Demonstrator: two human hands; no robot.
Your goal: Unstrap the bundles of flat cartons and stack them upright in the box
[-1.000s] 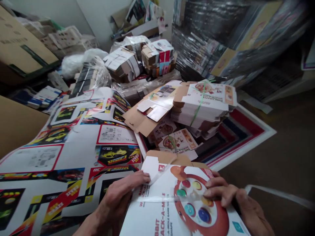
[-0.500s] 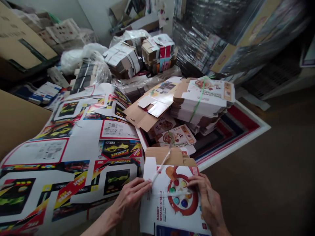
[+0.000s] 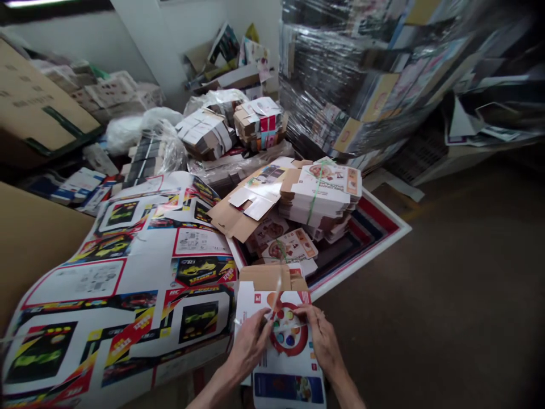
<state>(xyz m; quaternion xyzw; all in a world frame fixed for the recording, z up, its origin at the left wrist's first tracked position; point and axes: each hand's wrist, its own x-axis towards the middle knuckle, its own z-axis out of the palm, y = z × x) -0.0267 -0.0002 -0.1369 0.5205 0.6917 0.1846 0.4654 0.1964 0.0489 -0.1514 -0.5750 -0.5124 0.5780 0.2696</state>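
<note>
A bundle of flat printed game cartons [image 3: 283, 298] is in front of me, its top one showing a rabbit whack-a-mole picture. A pale plastic strap [image 3: 279, 284] runs over it, with one length rising past the far edge and another crossing the picture. My left hand [image 3: 252, 341] lies on the left half of the bundle, thumb and fingers closed on the strap. My right hand [image 3: 322, 341] is at the right edge, its fingers curled over the picture near the crossing strap. What lies between those fingertips is hidden.
A large printed sheet with toy-car artwork [image 3: 149, 244] spreads on the left. Beyond the bundle, a white-rimmed tray [image 3: 361, 267] holds a green-tied carton stack [image 3: 317, 199] and loose cartons. Film-wrapped stacks [image 3: 332, 68] stand behind. Bundled cartons [image 3: 204, 133] lie farther back.
My view has shifted, so the bundle appears smaller and further left. My left hand has moved inward over the carton and closed on the strap. My right hand's fingers have curled more.
</note>
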